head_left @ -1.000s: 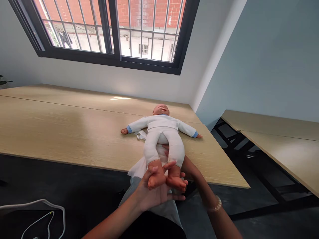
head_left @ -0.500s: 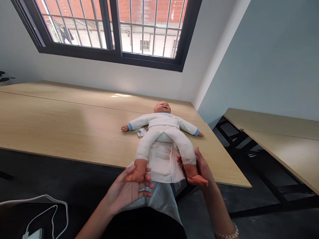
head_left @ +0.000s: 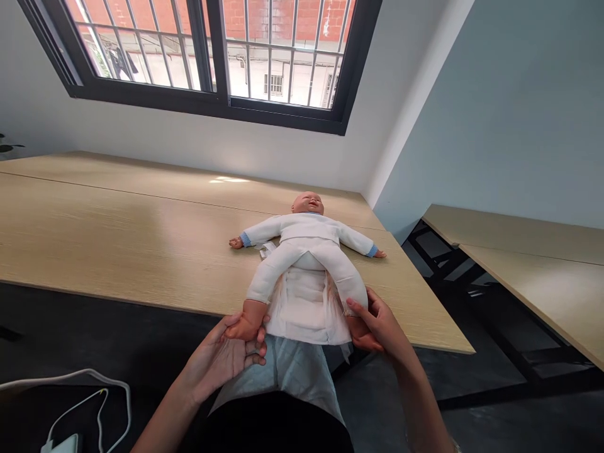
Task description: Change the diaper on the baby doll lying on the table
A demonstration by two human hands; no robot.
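A baby doll (head_left: 309, 228) in a white top with blue cuffs lies on its back on the wooden table (head_left: 117, 251), its head towards the window. Its legs are spread over an unfolded white diaper (head_left: 304, 311), which reaches the table's near edge. My left hand (head_left: 224, 358) is closed round the doll's foot (head_left: 245, 324) on the left, thumb above and fingers beneath. With its thumb on top of the ankle, my right hand (head_left: 387, 327) grips the other lower leg (head_left: 353, 296); its remaining fingers are partly hidden behind the leg.
Behind the table is a wall with a barred window (head_left: 283, 63). A second table (head_left: 533, 264) stands to the right across a gap. At lower left lie a white cable (head_left: 125, 402) and a small pale device (head_left: 66, 443).
The doll's legs have moved a little to the left. My left hand has closed more round the foot, and my right thumb has come over the front of the ankle.
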